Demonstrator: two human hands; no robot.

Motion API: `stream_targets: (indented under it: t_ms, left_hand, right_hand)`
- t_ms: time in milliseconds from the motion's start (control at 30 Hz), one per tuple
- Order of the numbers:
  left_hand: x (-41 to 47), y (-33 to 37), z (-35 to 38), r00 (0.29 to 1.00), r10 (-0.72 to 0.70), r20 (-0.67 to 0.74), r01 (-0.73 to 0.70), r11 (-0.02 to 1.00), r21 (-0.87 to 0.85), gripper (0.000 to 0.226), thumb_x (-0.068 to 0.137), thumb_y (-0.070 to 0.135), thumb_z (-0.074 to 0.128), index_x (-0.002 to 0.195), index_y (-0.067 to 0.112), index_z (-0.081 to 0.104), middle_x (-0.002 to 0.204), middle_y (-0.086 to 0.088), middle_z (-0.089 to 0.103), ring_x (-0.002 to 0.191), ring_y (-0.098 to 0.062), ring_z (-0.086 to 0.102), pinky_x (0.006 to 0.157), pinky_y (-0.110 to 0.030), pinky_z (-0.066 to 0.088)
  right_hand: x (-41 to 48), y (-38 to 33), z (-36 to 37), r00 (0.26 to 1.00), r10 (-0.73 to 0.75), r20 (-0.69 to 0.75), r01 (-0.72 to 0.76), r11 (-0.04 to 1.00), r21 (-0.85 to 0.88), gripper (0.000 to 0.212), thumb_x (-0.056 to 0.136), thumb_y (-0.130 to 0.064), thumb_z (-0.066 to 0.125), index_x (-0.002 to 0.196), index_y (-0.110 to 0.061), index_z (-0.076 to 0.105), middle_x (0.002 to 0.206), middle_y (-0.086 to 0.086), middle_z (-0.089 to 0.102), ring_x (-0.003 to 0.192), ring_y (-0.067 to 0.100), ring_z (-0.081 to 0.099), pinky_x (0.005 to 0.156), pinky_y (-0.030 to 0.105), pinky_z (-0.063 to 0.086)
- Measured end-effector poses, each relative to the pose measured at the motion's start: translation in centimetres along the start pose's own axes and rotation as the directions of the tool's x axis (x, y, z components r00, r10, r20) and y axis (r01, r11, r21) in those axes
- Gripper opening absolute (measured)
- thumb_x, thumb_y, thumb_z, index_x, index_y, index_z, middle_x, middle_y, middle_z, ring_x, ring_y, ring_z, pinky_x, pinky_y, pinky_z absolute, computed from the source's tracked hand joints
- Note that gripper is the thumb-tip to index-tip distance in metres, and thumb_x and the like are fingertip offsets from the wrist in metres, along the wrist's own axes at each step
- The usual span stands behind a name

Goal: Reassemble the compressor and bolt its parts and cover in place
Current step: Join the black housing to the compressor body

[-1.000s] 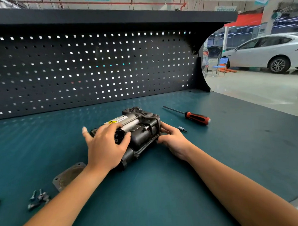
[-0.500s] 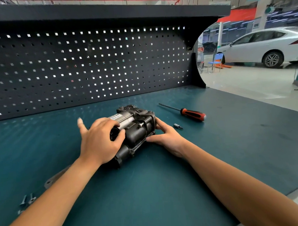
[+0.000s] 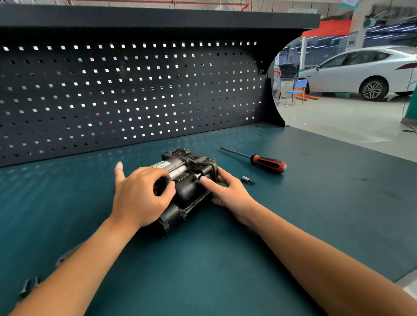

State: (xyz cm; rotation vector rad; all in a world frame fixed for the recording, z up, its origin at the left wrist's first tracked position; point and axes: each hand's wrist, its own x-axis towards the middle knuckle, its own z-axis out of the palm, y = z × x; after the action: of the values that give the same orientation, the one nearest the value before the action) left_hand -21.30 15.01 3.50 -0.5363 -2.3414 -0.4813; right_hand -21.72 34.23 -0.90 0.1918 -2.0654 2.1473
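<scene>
Black compressor (image 3: 188,192) held in both grips, left hand (image 3: 139,200) and right hand (image 3: 230,196) curled round it

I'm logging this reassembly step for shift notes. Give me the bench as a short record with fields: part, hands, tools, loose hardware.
part: black and grey metal compressor lying on the teal bench mat
left: left hand grips its near end, little finger raised
right: right hand grips its right side, thumb on top
tools: red-and-black-handled screwdriver and small silver socket bit, on the mat right of the compressor, untouched
hardware: grey bolts at lower left; grey metal plate partly behind the left forearm, not fitted
</scene>
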Motion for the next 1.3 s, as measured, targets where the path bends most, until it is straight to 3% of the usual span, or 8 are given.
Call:
stream_targets:
  t_ms: [167, 300, 467, 567, 633, 733, 1133, 1300]
  left_hand:
    - [-0.4, 0.0, 0.2, 1.0, -0.005, 0.011, 0.005, 0.999, 0.054, 0.058, 0.071, 0.055, 0.025, 0.084, 0.018, 0.068, 0.09, 0.006, 0.069, 0.099, -0.019, 0.061, 0.111, -0.056, 0.002]
    - [-0.5, 0.1, 0.2, 1.0, 0.003, 0.006, -0.003, 0.998, 0.058, 0.058, 0.072, 0.055, 0.026, 0.085, 0.018, 0.069, 0.09, 0.005, 0.07, 0.099, -0.02, 0.062, 0.11, -0.058, 0.003]
    - [-0.6, 0.1, 0.2, 0.996, 0.089, -0.027, -0.087, 0.995, 0.056, 0.052, 0.074, 0.047, 0.032, 0.083, 0.013, 0.071, 0.082, 0.0, 0.072, 0.089, -0.023, 0.067, 0.108, -0.057, 0.016]
    - [-0.4, 0.1, 0.1, 0.991, 0.133, -0.03, -0.131, 0.99, 0.052, 0.048, 0.074, 0.042, 0.034, 0.081, 0.011, 0.07, 0.079, -0.002, 0.072, 0.083, -0.025, 0.068, 0.102, -0.048, 0.029]
    - [-0.4, 0.2, 0.0, 0.985, 0.169, -0.026, -0.167, 0.984, 0.057, 0.044, 0.074, 0.04, 0.036, 0.077, 0.011, 0.069, 0.075, -0.002, 0.071, 0.077, -0.025, 0.067, 0.096, -0.039, 0.031]
    - [-0.4, 0.6, 0.1, 0.973, 0.23, -0.026, -0.227, 0.969, 0.093, 0.038, 0.074, 0.036, 0.039, 0.07, 0.011, 0.067, 0.068, 0.0, 0.068, 0.071, -0.024, 0.066, 0.089, -0.035, 0.03]
    - [-0.5, 1.3, 0.3, 0.974, 0.228, 0.001, -0.226, 0.964, 0.144, 0.04, 0.075, 0.036, 0.037, 0.069, 0.011, 0.067, 0.068, -0.001, 0.067, 0.073, -0.025, 0.067, 0.095, -0.05, 0.036]
    - [-0.5, 1.4, 0.1, 0.976, 0.219, -0.007, -0.217, 0.969, 0.122, 0.039, 0.075, 0.036, 0.038, 0.07, 0.01, 0.067, 0.068, -0.001, 0.067, 0.066, -0.025, 0.066, 0.094, -0.051, 0.037]
  right_hand:
    - [0.0, 0.2, 0.7, 0.996, -0.029, -0.086, 0.02, 0.994, -0.11, 0.039, 0.084, -0.029, 0.069, 0.122, -0.022, 0.059, 0.111, -0.006, 0.063, 0.108, 0.012, 0.057, 0.101, 0.034, 0.044]
    - [-0.1, 0.2, 0.9, 0.989, -0.059, -0.139, 0.024, 0.97, -0.241, 0.049, 0.084, -0.039, 0.066, 0.127, -0.019, 0.055, 0.124, -0.005, 0.06, 0.114, 0.007, 0.053, 0.096, 0.021, 0.039]
    - [-0.2, 0.1, 0.8, 0.992, -0.01, -0.125, -0.014, 0.982, -0.187, 0.038, 0.086, -0.038, 0.063, 0.121, -0.023, 0.059, 0.119, -0.006, 0.063, 0.11, 0.009, 0.057, 0.101, 0.033, 0.044]
    - [0.0, -0.3, 1.4, 0.984, 0.064, -0.168, -0.078, 0.994, -0.081, 0.038, 0.086, -0.052, 0.055, 0.112, -0.025, 0.061, 0.115, -0.005, 0.063, 0.11, 0.014, 0.057, 0.101, 0.04, 0.044]
    - [0.4, -0.2, 2.0, 0.959, 0.088, -0.269, -0.113, 0.99, -0.08, 0.04, 0.081, -0.061, 0.055, 0.101, -0.027, 0.059, 0.104, -0.007, 0.061, 0.1, 0.01, 0.057, 0.089, 0.031, 0.047]
    - [0.6, 0.0, 2.7, 0.924, 0.1, -0.369, -0.134, 0.989, -0.068, 0.029, 0.081, -0.056, 0.059, 0.087, -0.028, 0.055, 0.089, -0.012, 0.056, 0.082, 0.003, 0.053, 0.07, 0.022, 0.036]
    - [0.6, -0.1, 2.1, 0.949, 0.057, -0.309, -0.089, 0.992, -0.091, 0.027, 0.089, -0.041, 0.055, 0.1, -0.018, 0.064, 0.104, 0.002, 0.067, 0.103, 0.018, 0.06, 0.095, 0.036, 0.047]
    - [0.7, -0.2, 2.2, 0.961, 0.046, -0.272, -0.071, 0.994, -0.082, 0.025, 0.09, -0.039, 0.054, 0.098, -0.017, 0.064, 0.104, 0.003, 0.067, 0.102, 0.019, 0.061, 0.097, 0.041, 0.046]
